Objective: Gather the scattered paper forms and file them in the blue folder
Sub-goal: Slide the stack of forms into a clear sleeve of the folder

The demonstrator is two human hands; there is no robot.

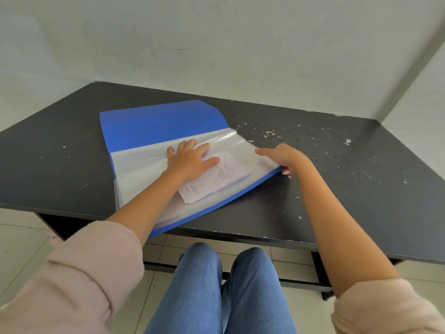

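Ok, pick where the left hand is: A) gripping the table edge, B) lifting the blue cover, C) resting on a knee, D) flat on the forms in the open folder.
D: the left hand lies with straight fingers on the paper forms among the clear sleeves of the open blue folder.

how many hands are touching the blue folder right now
2: the left hand lies flat on the clear sleeve over the paper forms; the right hand grips the right edge of the blue folder.
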